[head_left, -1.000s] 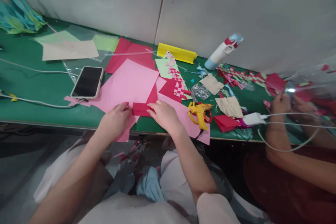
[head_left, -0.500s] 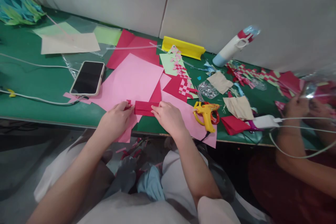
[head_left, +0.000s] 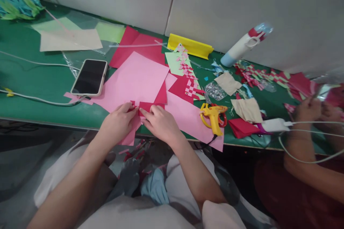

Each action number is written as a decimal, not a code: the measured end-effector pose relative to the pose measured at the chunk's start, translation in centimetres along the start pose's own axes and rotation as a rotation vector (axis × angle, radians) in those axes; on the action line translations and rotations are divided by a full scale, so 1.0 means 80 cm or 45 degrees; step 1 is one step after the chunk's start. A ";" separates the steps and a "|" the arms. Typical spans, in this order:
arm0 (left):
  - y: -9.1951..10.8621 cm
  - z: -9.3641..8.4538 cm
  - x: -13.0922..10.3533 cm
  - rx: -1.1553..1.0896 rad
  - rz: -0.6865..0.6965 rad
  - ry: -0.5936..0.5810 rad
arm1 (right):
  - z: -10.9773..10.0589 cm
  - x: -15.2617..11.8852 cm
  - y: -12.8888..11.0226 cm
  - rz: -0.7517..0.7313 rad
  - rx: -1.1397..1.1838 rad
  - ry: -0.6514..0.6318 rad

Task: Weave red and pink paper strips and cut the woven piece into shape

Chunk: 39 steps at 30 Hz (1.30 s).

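A folded red paper strip lies near the green table's front edge, over pink paper. Its left end is under the closed fingers of my left hand, which pinch the paper. My right hand rests on the strip close to the left one, its index finger and thumb pressed on the paper and slightly apart. The fingertips of both hands almost meet. Part of the strip is hidden under my right hand.
A phone with a white cable lies left. At the right are a yellow glue gun, a tray of small beads, a bottle and woven paper fish. Another person's hands work at the far right.
My right hand has slid left along the red strip, towards my left hand. The left hand has stayed in nearly the same place. The view has shifted slightly.
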<state>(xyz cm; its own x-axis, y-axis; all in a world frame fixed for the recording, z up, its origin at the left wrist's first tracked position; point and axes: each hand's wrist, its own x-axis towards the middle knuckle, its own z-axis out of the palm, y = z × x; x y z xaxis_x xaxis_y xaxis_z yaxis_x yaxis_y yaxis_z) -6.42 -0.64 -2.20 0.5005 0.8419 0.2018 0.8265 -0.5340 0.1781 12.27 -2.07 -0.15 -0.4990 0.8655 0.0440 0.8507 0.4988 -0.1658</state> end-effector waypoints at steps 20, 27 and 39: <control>0.000 -0.002 -0.001 0.002 0.031 0.008 | 0.006 -0.013 0.016 -0.058 0.077 0.063; -0.006 0.004 -0.001 -0.033 0.000 0.066 | 0.012 -0.003 0.005 -0.110 0.050 0.050; -0.004 -0.002 0.001 -0.056 -0.052 0.030 | 0.001 -0.016 0.011 -0.165 0.188 0.049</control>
<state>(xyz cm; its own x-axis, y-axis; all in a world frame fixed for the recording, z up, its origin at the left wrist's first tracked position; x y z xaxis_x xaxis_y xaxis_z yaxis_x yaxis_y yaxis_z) -6.68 -0.43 -2.10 0.4602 0.8611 0.2161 0.8337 -0.5028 0.2284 13.67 -2.73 -0.44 -0.5936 0.7970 0.1115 0.7449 0.5966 -0.2987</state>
